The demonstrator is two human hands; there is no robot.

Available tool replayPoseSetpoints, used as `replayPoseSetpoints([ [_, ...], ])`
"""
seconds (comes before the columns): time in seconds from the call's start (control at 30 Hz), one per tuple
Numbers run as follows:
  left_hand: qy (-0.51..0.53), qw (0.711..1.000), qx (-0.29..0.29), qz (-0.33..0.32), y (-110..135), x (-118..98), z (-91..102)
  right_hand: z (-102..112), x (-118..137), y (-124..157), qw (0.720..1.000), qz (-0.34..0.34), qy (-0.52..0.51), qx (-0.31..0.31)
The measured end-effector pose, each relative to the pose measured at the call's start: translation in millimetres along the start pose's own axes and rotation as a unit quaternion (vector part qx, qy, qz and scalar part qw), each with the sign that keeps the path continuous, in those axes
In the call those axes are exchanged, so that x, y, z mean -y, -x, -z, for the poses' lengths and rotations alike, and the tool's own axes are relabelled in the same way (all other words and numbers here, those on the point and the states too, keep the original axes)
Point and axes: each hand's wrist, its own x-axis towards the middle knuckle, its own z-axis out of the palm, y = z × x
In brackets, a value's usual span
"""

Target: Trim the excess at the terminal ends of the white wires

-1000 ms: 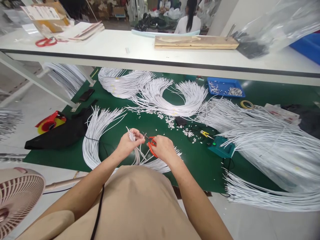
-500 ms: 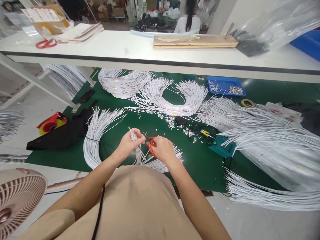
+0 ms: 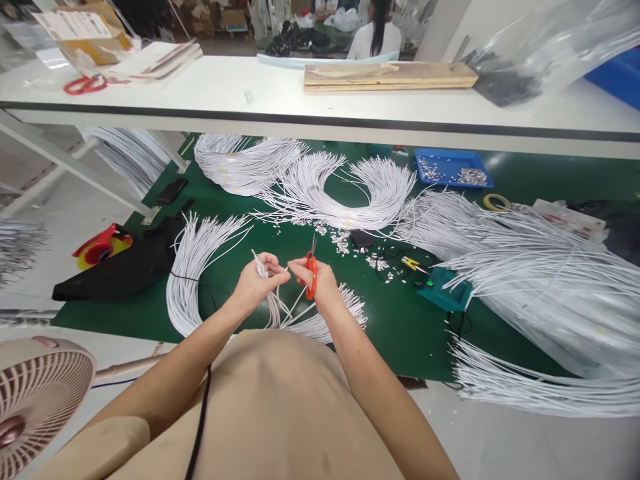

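Head view, and at far left a pink fan (image 3: 43, 393) is seen. A red-and-yellow tape dispenser (image 3: 103, 247) is placed beside black cloth (image 3: 120, 277); next, a curved cable bundle (image 3: 183, 287) is laid on the green tabletop (image 3: 390, 327). On to the centre: white cables (image 3: 262, 268) are gripped in curled fingers by the left hand (image 3: 257, 277)! Just beside, red-handled scissors (image 3: 312, 277) are held by the right hand (image 3: 323, 283), tips pointed away from the body. Both hands' fingertips are set close together at a cable end; whether it is pinched by the right cannot be told. Beyond, silvery pieces (image 3: 343, 241) are scattered. Further right, a teal device (image 3: 443, 290) is followed by a big cable heap (image 3: 565, 293).
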Motion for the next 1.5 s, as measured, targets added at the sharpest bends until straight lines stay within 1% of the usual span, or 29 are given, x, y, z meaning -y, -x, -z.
replayPoseSetpoints([
  [0.1,-0.017,1.000,-0.004,-0.004,-1,2,-1.1,-6,3,-1,0.999,-0.021,-0.023,-0.018],
  [0.27,-0.034,0.999,-0.010,-0.005,-2,1,-0.7,-5,-2,-1,0.997,-0.038,-0.065,-0.027],
  [0.4,-0.003,1.000,0.022,0.016,-3,0,-1.6,-7,-11,-3,0.989,-0.047,-0.138,-0.024],
  [0.53,0.045,0.997,0.055,0.022,-1,0,-4.0,-15,-20,-6,0.973,-0.069,-0.222,0.006],
  [0.6,0.063,0.995,0.075,0.022,0,0,-4.7,-16,-24,-8,0.971,-0.071,-0.228,0.023],
  [0.63,0.068,0.994,0.083,0.024,0,0,-4.6,-16,-26,-8,0.975,-0.069,-0.212,0.018],
  [0.7,0.073,0.993,0.090,0.030,0,0,-3.5,-12,-28,-9,0.988,-0.052,-0.142,-0.033],
  [0.77,0.072,0.993,0.084,0.036,-2,0,-1.6,-8,-27,-9,0.992,-0.005,-0.059,-0.108],
  [0.8,0.070,0.994,0.078,0.038,-3,0,-0.5,-7,-25,-8,0.990,0.022,-0.027,-0.135],
  [0.83,0.068,0.994,0.073,0.040,-4,0,0.6,-6,-22,-7,0.989,0.044,-0.007,-0.144],
  [0.87,0.066,0.995,0.069,0.040,-5,1,1.5,-6,-19,-6,0.990,0.059,0.001,-0.130],
  [0.9,0.061,0.995,0.067,0.040,-6,1,2.3,-7,-16,-4,0.993,0.064,0.001,-0.101],
  [0.97,0.043,0.996,0.067,0.040,-8,2,3.6,-10,-12,-3,0.997,0.060,-0.002,-0.041],
  [1.0,0.033,0.996,0.068,0.043,-8,2,4.4,-11,-11,-3,0.998,0.058,0.000,-0.026],
  [1.03,0.024,0.996,0.069,0.047,-8,2,5.3,-10,-11,-4,0.998,0.057,0.006,-0.027],
  [1.1,0.016,0.995,0.072,0.060,-9,2,7.8,-7,-11,-6,0.995,0.058,0.035,-0.068],
  [1.17,0.022,0.994,0.075,0.070,-10,2,11.0,0,-11,-5,0.983,0.079,0.097,-0.138],
  [1.2,0.027,0.994,0.074,0.075,-10,2,12.6,3,-10,-4,0.968,0.105,0.144,-0.177],
  [1.27,0.041,0.993,0.066,0.085,-12,3,15.0,7,-5,1,0.919,0.183,0.257,-0.237],
  [1.3,0.049,0.993,0.061,0.090,-13,4,15.8,7,-3,5,0.892,0.226,0.309,-0.241],
  [1.33,0.059,0.992,0.056,0.093,-14,5,16.1,5,-2,8,0.870,0.264,0.352,-0.221],
  [1.37,0.068,0.992,0.053,0.093,-15,5,16.2,2,-2,11,0.856,0.291,0.385,-0.185],
  [1.4,0.077,0.992,0.050,0.091,-16,6,16.1,-1,-4,13,0.849,0.305,0.409,-0.140],
  [1.43,0.084,0.991,0.046,0.088,-16,7,16.0,-6,-7,15,0.847,0.302,0.427,-0.097],
  [1.5,0.095,0.991,0.036,0.090,-18,8,16.4,-14,-20,15,0.853,0.251,0.456,-0.038],
])
